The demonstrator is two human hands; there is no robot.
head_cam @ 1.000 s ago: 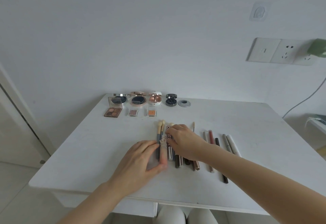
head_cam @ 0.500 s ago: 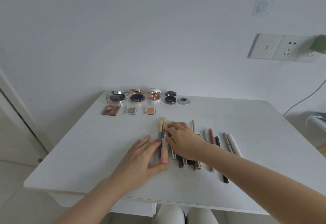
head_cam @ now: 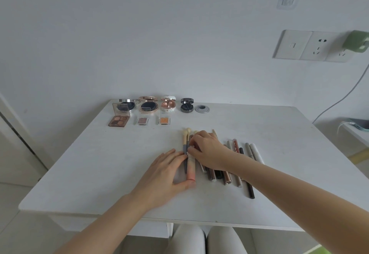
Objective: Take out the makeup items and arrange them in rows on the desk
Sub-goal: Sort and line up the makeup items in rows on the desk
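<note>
A row of brushes and pencils lies mid-desk. My left hand (head_cam: 165,175) rests flat on the white desk (head_cam: 89,163), its fingers against the two grey-handled brushes (head_cam: 184,139) and its thumb at the butt of the pink-handled brush (head_cam: 190,170). My right hand (head_cam: 208,149) lies across the row, fingertips pinched on the pink-handled brush's metal collar and covering the upper parts of several dark tubes (head_cam: 212,174). Further right lie pencils and pens (head_cam: 250,151), side by side.
Along the desk's far edge stand open compacts (head_cam: 148,106), a black jar (head_cam: 187,106) and a silver lid (head_cam: 202,109). In front of them sit an eyeshadow palette (head_cam: 117,121) and two small pans (head_cam: 164,121). A cable hangs from wall sockets (head_cam: 317,47) at right.
My left hand slid a little forward along the brushes, fingers flatter. My right hand's fingertips moved slightly toward me onto the pink brush's collar. The items stayed in place.
</note>
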